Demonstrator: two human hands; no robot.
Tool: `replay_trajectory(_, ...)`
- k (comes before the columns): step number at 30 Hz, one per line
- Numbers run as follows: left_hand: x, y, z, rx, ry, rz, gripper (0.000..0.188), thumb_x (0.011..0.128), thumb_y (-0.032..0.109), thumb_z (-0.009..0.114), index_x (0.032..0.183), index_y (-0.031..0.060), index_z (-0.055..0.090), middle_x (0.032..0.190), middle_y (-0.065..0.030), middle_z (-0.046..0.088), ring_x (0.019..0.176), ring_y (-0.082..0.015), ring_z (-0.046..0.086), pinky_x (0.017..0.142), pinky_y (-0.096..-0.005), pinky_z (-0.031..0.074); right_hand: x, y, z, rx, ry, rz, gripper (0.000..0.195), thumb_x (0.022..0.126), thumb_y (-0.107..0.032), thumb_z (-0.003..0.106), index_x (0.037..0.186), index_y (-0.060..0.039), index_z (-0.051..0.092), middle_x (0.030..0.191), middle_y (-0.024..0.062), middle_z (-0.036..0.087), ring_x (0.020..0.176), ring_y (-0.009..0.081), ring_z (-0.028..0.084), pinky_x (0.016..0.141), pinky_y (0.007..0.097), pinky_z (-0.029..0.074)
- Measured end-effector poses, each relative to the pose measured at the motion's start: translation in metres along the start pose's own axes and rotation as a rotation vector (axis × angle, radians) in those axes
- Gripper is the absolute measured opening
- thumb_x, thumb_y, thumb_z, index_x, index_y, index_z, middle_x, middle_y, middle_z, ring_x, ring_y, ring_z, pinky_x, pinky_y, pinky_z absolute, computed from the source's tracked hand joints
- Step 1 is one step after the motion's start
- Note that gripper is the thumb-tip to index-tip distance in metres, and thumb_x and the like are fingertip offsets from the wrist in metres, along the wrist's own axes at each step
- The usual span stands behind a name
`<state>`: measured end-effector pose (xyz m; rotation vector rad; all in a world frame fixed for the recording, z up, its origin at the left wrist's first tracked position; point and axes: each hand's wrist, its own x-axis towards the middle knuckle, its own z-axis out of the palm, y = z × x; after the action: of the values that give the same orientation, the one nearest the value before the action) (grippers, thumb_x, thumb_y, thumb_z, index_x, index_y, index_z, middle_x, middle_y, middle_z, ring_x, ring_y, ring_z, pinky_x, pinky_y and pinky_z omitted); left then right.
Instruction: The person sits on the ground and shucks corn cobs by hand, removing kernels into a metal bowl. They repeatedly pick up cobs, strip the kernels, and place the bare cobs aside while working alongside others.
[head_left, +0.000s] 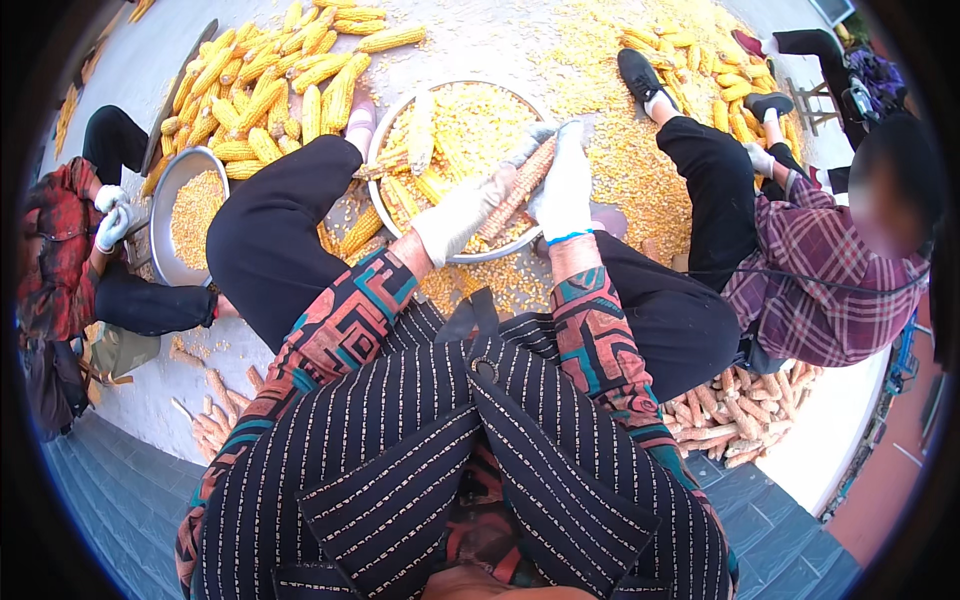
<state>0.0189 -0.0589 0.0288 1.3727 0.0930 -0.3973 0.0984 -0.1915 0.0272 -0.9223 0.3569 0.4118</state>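
Between my two white-gloved hands is a mostly bare, reddish corn cob (520, 187), tilted over a metal basin (379, 202). My left hand (466, 210) grips its lower left side. Along its upper right side, my right hand (566, 180) holds the same cob; the fingers of both hands are partly hidden. Loose yellow kernels (480, 112) fill much of the basin. A pale ear of corn (421, 133) and several yellow ears (431, 185) lie on top of the kernels, at the basin's left side.
A heap of corn ears (255, 97) lies ahead left, another (731, 79) ahead right. Kernels (637, 172) cover the ground beside the basin. Stripped cobs (742, 412) are piled behind right. People sit at left (60, 247) and right (817, 262); a second basin (161, 225) stands left.
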Motion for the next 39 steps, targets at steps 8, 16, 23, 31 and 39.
replay_trajectory(8, -0.001, 0.003, -0.006, -0.248, 0.005, -0.13, 0.059, 0.094, 0.06, 0.044, 0.102, 0.005, 0.063, 0.078, 0.0027, 0.059, 0.061, -0.0038, 0.051, 0.05, -0.0175, 0.039, 0.004, -0.01, -0.015, 0.193, -0.198, 0.124, 0.054, 0.096, -0.054, 0.042, 0.106, -0.0034, 0.059, 0.093, 0.0125, 0.063, 0.087, 0.0276, 0.062, 0.079, 0.0425, 0.051)
replay_trajectory(16, -0.004, -0.027, -0.029, 0.242, 0.162, 0.138, 0.064, 0.094, 0.063, 0.04, 0.097, 0.0044, 0.067, 0.071, -0.0011, 0.062, 0.058, -0.0067, 0.056, 0.051, -0.0201, 0.043, -0.016, -0.024, -0.013, -0.51, -0.056, 0.135, 0.055, 0.096, -0.052, 0.046, 0.115, -0.0028, 0.059, 0.089, 0.009, 0.065, 0.078, 0.0163, 0.061, 0.061, 0.0272, 0.049)
replay_trajectory(23, -0.021, 0.004, 0.004, -0.553, 0.077, -0.306, 0.04, 0.097, 0.041, 0.051, 0.107, 0.0042, 0.061, 0.082, -0.0034, 0.066, 0.061, -0.01, 0.06, 0.051, -0.0235, 0.049, -0.065, -0.043, -0.027, -0.431, -0.173, -0.15, 0.03, 0.094, -0.025, 0.057, 0.11, 0.0007, 0.06, 0.09, 0.0108, 0.066, 0.052, 0.0153, 0.062, 0.044, 0.0236, 0.047)
replay_trajectory(31, -0.01, -0.027, -0.041, -0.085, 0.439, -0.216, 0.02, 0.088, 0.021, 0.055, 0.095, 0.0028, 0.062, 0.072, -0.0024, 0.059, 0.06, -0.0107, 0.053, 0.051, -0.0251, 0.042, -0.121, -0.16, -0.08, 0.117, -0.089, -0.475, 0.037, 0.096, -0.032, 0.055, 0.112, 0.0008, 0.057, 0.09, 0.0107, 0.063, 0.058, 0.0113, 0.054, 0.049, 0.0199, 0.045)
replay_trajectory(39, 0.069, -0.08, -0.103, 0.73, 0.659, 0.388, 0.056, 0.083, 0.01, 0.068, 0.133, 0.0016, 0.047, 0.119, -0.0151, 0.059, 0.107, -0.0268, 0.057, 0.093, -0.0312, 0.047, -0.156, -0.185, -0.111, 0.683, -0.52, -0.422, 0.01, 0.092, -0.018, 0.05, 0.083, -0.0149, 0.055, 0.07, -0.0063, 0.055, 0.055, 0.0047, 0.051, 0.05, 0.0212, 0.043)
